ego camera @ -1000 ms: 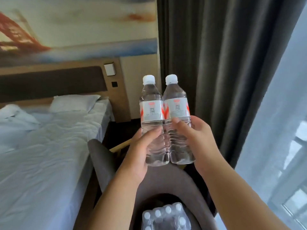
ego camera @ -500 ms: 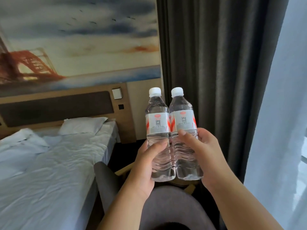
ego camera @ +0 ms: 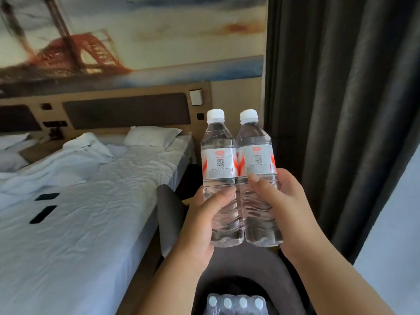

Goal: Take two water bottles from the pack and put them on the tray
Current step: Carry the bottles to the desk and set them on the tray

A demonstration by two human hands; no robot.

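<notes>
I hold two clear water bottles upright side by side in front of me, each with a white cap and a white-and-red label. My left hand (ego camera: 202, 223) grips the left bottle (ego camera: 219, 160) around its lower half. My right hand (ego camera: 284, 208) grips the right bottle (ego camera: 256, 155) the same way. The two bottles touch each other. The shrink-wrapped pack of bottles (ego camera: 234, 304) sits on the seat of a grey armchair (ego camera: 168, 214) at the bottom edge of the view, below my arms. No tray is in view.
A bed with rumpled white sheets (ego camera: 79, 223) fills the left, with two dark flat objects (ego camera: 44, 206) lying on it. A wooden headboard (ego camera: 127, 110) and a wall painting are behind. Dark curtains (ego camera: 336, 110) hang on the right, beside a sheer white one.
The view has swung left and tilted down, showing more of the bed and the pack again. Both hands keep their grip on the bottles, held in the same upright pose.
</notes>
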